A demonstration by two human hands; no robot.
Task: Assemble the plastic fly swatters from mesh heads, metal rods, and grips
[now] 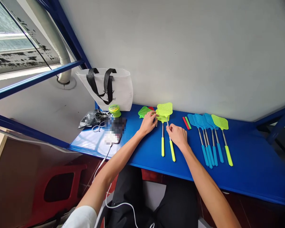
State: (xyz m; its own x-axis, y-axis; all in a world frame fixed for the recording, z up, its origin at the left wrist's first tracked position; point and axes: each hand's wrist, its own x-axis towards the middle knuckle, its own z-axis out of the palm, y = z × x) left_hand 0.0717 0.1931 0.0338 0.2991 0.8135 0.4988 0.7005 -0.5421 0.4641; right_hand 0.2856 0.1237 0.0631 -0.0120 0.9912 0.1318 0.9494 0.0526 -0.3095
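Right hand's [178,134] fingers grasp one yellow fly swatter [172,151] (left hand's [148,123] hold unclear); five blue swatters [211,156] lie, handles toward tabletop's [146,152] front edge.

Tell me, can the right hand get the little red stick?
Probably yes: the red stick lies close to the right hand, and nothing seems to block the way. But that hand seems to hold a yellow swatter, so may need to let go first.

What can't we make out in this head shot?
All head view:
Red piece: mostly covered, apparently by the left hand and yellow swatters.
Tote bag: straps cover some print; its front hides any contents.
Dark device: details lost to pixelation.
Right hand: its back hides some fingers.
Window: cut off by left edge.
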